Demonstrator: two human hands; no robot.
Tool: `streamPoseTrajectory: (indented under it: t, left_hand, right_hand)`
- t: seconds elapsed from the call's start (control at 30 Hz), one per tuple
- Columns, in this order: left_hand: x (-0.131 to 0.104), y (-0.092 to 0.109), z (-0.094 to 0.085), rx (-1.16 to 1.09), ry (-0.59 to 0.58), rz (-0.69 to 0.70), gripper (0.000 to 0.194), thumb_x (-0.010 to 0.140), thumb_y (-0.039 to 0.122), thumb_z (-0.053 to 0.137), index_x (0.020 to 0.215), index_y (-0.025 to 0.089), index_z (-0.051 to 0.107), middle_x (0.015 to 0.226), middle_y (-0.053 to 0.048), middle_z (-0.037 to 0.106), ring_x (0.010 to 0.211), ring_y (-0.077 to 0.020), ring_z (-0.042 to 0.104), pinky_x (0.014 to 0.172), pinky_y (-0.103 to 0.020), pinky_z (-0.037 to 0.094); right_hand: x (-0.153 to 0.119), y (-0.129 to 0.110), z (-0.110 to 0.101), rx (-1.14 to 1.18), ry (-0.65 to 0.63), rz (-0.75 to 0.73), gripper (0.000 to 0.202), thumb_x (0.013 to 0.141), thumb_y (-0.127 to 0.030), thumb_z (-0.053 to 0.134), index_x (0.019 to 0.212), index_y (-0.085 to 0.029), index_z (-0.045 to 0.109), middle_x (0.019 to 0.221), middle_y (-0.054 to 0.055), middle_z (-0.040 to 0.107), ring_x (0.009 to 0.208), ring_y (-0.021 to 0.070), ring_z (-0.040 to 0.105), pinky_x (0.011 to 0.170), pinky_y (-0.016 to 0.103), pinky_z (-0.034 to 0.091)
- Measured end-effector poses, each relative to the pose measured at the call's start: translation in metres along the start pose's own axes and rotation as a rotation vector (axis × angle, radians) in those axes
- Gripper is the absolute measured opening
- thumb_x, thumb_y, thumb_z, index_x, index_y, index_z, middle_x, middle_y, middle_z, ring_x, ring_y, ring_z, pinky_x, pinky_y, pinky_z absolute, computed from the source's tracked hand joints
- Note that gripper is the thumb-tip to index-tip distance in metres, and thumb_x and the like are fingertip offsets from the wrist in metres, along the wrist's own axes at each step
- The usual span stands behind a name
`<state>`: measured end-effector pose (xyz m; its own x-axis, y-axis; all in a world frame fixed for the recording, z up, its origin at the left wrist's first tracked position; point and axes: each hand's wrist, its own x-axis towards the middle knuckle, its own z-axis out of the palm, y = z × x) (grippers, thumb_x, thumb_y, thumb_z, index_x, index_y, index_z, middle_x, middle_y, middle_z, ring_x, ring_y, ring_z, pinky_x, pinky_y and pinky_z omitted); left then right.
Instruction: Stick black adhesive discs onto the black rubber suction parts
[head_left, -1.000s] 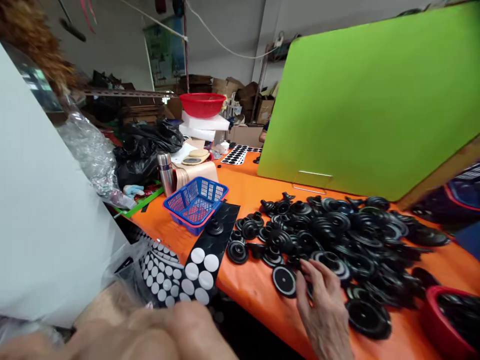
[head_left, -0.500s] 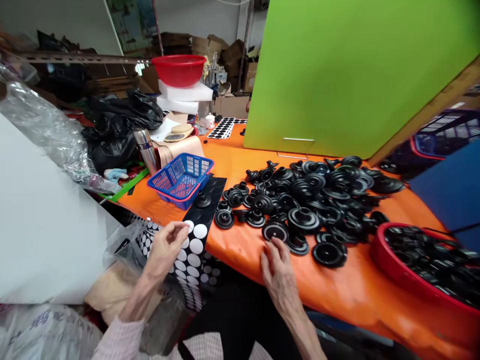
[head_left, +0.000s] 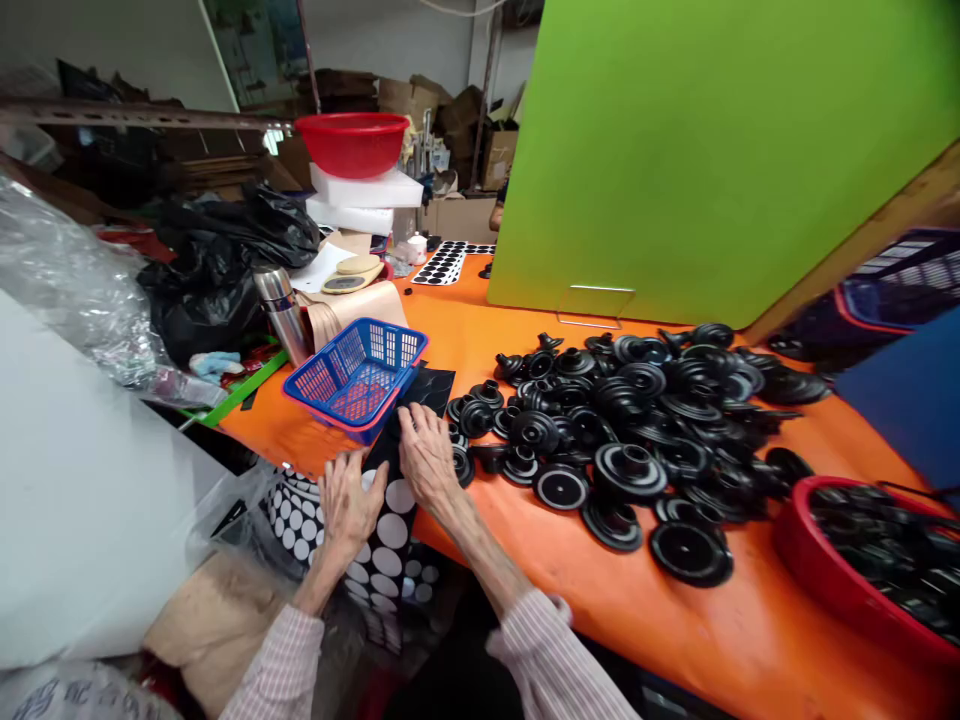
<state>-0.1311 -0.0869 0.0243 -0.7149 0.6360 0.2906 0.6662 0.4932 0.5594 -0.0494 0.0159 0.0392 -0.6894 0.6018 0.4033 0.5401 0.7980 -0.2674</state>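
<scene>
Sheeting (head_left: 391, 530), black with rows of white discs, lies over the front edge of the table beneath your hands; its upper part rests on the orange cover (head_left: 517, 545), and the dotted length hangs down past the edge. It looks thin, light and limp, so expect it to bend and slide rather than hold a shape. Its face may be slick, and a hard tug could crease it. The side margins look the best place to take hold, with fingertips laid flat, and the part backed by the table should be steadier than the hanging end.

Your left hand (head_left: 349, 508) is over the sheeting's left side at the table edge, fingers loosely spread and thumb apart, with nothing visible in the grasp. Your right hand (head_left: 427, 455) reaches across its upper, darker part with fingers bent; their undersides are hidden, so whether they pinch anything cannot be told.

Just beyond your fingers, the blue basket (head_left: 328, 378) limits forward reach on the left. To your right, the heap of black discs (head_left: 622, 400) begins close beside your right hand, so a wide sweep that way could knock them. The orange surface along the front edge gives you more room, as far as the red tub (head_left: 801, 555).
</scene>
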Motion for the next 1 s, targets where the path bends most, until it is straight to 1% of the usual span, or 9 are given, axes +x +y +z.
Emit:
streamPoseTrajectory:
  t: [0.07,0.17,0.4,0.53,0.63,0.73,0.87,0.93,1.0]
  left_hand:
    - [-0.007,-0.003,0.004,0.149,-0.020,0.079,0.033,0.084,0.033,0.056,0.109,0.014,0.067,0.105,-0.015,0.066,0.101,-0.0343,0.055,0.087,-0.050,0.043]
    - [-0.011,-0.006,0.005,0.220,-0.042,0.160,0.032,0.086,0.034,0.056,0.109,0.015,0.067,0.102,-0.014,0.065,0.097,-0.0328,0.054,0.084,-0.046,0.044]
    - [-0.019,-0.002,-0.001,0.164,-0.075,0.157,0.028,0.084,0.030,0.059,0.107,0.015,0.064,0.097,-0.013,0.061,0.093,-0.0305,0.055,0.083,-0.043,0.047]
    - [-0.032,0.002,-0.004,0.095,-0.080,0.082,0.034,0.084,0.035,0.058,0.112,0.015,0.060,0.098,-0.014,0.058,0.095,-0.0312,0.055,0.082,-0.045,0.048]
    - [-0.039,0.001,-0.006,0.016,-0.073,0.052,0.038,0.083,0.036,0.058,0.115,0.015,0.057,0.101,-0.014,0.056,0.098,-0.0315,0.055,0.088,-0.049,0.046]
    - [-0.040,-0.006,-0.007,-0.146,-0.129,-0.059,0.041,0.078,0.035,0.062,0.113,0.014,0.056,0.104,-0.013,0.055,0.098,-0.0289,0.057,0.088,-0.045,0.047]
    - [-0.035,-0.018,-0.014,-0.532,-0.392,-0.332,0.055,0.067,0.041,0.070,0.112,0.015,0.052,0.086,-0.006,0.061,0.080,-0.0231,0.061,0.076,-0.038,0.048]
    - [-0.033,-0.021,-0.020,-0.761,-0.491,-0.448,0.055,0.066,0.042,0.070,0.111,0.015,0.053,0.082,-0.004,0.064,0.076,-0.0197,0.061,0.073,-0.033,0.047]
    - [-0.031,-0.021,-0.026,-0.912,-0.534,-0.527,0.046,0.064,0.041,0.072,0.100,0.015,0.059,0.082,-0.003,0.065,0.077,-0.0170,0.061,0.073,-0.028,0.046]
  right_hand:
    - [0.021,0.002,0.010,-0.034,-0.021,-0.001,0.037,0.091,-0.013,0.043,0.127,-0.011,0.051,0.124,0.018,0.057,0.109,0.0276,0.051,0.085,0.040,0.047]
    - [0.024,0.014,0.015,-0.091,-0.060,-0.026,0.030,0.091,-0.016,0.045,0.120,-0.015,0.054,0.111,0.014,0.059,0.099,0.0255,0.051,0.077,0.036,0.047]
    - [-0.008,0.046,-0.017,-0.225,-0.093,-0.063,0.026,0.089,-0.012,0.048,0.113,-0.014,0.058,0.104,0.015,0.056,0.096,0.0264,0.046,0.078,0.035,0.042]
    - [-0.011,0.061,-0.032,-0.272,-0.092,-0.067,0.028,0.088,-0.012,0.048,0.114,-0.015,0.059,0.106,0.016,0.056,0.096,0.0285,0.046,0.080,0.040,0.036]
    - [-0.009,0.072,-0.036,-0.304,-0.103,-0.095,0.025,0.090,-0.020,0.050,0.113,-0.020,0.060,0.107,0.013,0.058,0.096,0.0281,0.047,0.078,0.039,0.035]
    - [-0.008,0.079,-0.037,-0.245,-0.106,-0.106,0.027,0.093,-0.033,0.049,0.114,-0.021,0.061,0.103,0.012,0.061,0.098,0.0270,0.050,0.078,0.037,0.036]
    - [-0.013,0.086,-0.040,-0.136,-0.097,-0.113,0.033,0.095,-0.038,0.046,0.118,-0.020,0.060,0.105,0.010,0.063,0.099,0.0257,0.053,0.083,0.038,0.038]
    - [-0.017,0.085,-0.042,-0.109,-0.036,-0.141,0.034,0.095,-0.038,0.045,0.119,-0.018,0.059,0.108,0.011,0.064,0.101,0.0260,0.054,0.087,0.040,0.038]
    - [-0.023,0.080,-0.045,-0.136,0.076,-0.163,0.032,0.096,-0.032,0.045,0.118,-0.014,0.058,0.111,0.014,0.063,0.105,0.0276,0.053,0.091,0.043,0.037]
